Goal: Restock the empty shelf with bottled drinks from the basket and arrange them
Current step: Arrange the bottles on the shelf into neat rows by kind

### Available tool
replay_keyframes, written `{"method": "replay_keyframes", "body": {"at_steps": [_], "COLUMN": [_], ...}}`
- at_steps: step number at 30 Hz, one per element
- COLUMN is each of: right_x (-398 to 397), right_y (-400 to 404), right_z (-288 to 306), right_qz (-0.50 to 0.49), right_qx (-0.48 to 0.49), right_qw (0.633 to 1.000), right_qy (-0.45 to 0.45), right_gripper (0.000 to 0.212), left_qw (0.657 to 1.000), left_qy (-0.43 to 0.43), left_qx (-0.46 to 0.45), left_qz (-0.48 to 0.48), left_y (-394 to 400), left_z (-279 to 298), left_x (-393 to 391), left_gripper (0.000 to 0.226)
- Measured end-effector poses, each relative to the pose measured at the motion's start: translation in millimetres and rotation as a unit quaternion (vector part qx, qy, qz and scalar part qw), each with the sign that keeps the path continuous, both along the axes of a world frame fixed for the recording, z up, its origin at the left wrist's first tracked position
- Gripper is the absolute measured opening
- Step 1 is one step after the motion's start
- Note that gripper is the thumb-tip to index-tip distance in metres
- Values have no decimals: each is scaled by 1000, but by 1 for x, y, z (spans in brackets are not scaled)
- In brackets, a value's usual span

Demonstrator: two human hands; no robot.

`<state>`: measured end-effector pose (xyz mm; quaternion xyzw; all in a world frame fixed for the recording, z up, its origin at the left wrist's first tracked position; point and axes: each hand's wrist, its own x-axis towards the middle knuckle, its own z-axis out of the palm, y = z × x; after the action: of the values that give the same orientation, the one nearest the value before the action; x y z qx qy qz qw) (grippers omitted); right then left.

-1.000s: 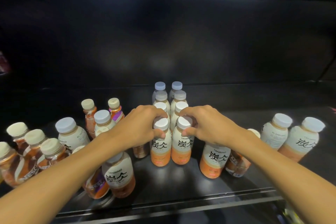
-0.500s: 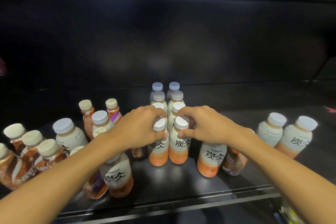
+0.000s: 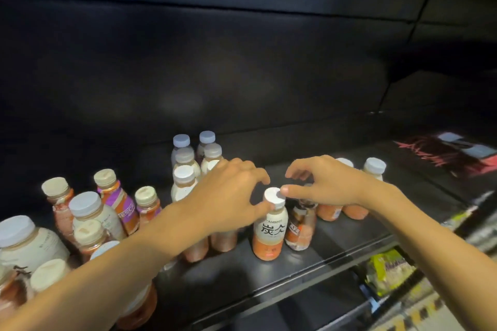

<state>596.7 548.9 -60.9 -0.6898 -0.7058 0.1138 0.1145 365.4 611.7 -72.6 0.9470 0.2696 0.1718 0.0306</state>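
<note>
Two hands at one bottle, near-centre of shelf | left hand pinching under cap, right hand loose, thumb on cap | I judge risk: top-only hold tips it onto coffee bottle just right | both hands have shifted right from twin centre columns.

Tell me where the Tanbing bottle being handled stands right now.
In the head view, the Tanbing bottle stands upright near the shelf's front edge, centre-right, beside a brown coffee bottle, both hands at its white cap.
</note>
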Motion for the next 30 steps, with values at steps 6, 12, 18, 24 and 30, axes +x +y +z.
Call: {"method": "replay_keyframes", "body": {"at_steps": [6, 12, 18, 24, 30], "right_x": [22, 36, 42, 36, 22], "right_y": [-12, -9, -3, 8, 23], "right_z": [-25, -45, -53, -55, -55], "right_qz": [24, 56, 87, 110, 141], "right_qx": [-43, 5, 19, 14, 11], "right_qw": [998, 998, 995, 990, 984], "right_qy": [-28, 23, 52, 85, 112], "right_gripper": [47, 45, 43, 41, 38], "left_qw": [993, 989, 983, 979, 979], "left_qy": [122, 108, 100, 80, 85], "left_qx": [7, -81, -93, -107, -91], "left_qz": [5, 59, 121, 155, 161], "left_y": [-6, 0, 19, 48, 76], "left_z": [-3, -1, -7, -7, -7], "left_x": [35, 50, 61, 67, 73], "left_gripper": [49, 33, 32, 33, 36]}}
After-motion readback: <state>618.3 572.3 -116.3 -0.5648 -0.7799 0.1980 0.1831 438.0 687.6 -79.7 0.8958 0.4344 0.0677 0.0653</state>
